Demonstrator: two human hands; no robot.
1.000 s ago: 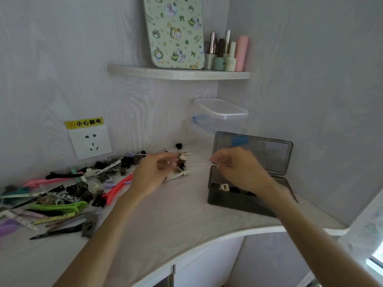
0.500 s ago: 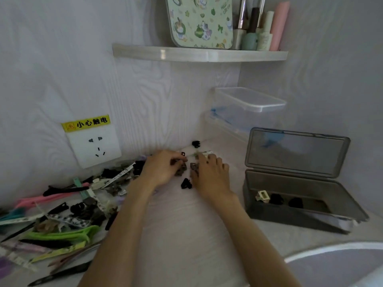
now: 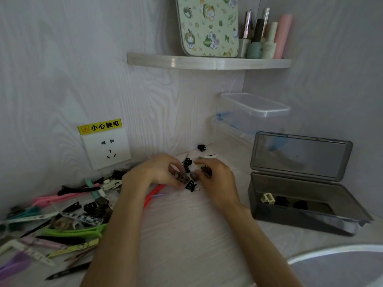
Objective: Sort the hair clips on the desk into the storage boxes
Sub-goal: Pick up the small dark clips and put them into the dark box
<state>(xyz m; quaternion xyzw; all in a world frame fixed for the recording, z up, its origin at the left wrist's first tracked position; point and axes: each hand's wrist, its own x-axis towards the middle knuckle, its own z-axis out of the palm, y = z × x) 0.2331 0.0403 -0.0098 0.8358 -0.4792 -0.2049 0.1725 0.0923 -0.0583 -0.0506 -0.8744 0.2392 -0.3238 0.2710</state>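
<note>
Both hands meet over a small cluster of mini claw clips at the back middle of the desk. My left hand (image 3: 159,172) pinches a brown mini claw clip (image 3: 182,177). My right hand (image 3: 217,179) curls its fingers around another brown mini clip (image 3: 206,170). Two black mini clips (image 3: 187,163) (image 3: 190,185) lie between and just below the hands, and another black one (image 3: 201,147) sits by the wall. The dark grey storage box (image 3: 300,216) stands open on the right, holding a cream clip (image 3: 268,198) and black clips (image 3: 281,200).
A heap of long coloured hair clips (image 3: 68,216) covers the left of the desk. Clear lidded boxes (image 3: 252,117) are stacked in the back corner. A wall socket (image 3: 106,148) sits low on the wall, and a shelf (image 3: 207,62) holds a tin and bottles.
My right hand came from the grey box over to the clip cluster beside my left hand. Its fingers have since closed on a brown clip, and the view shifted closer.
</note>
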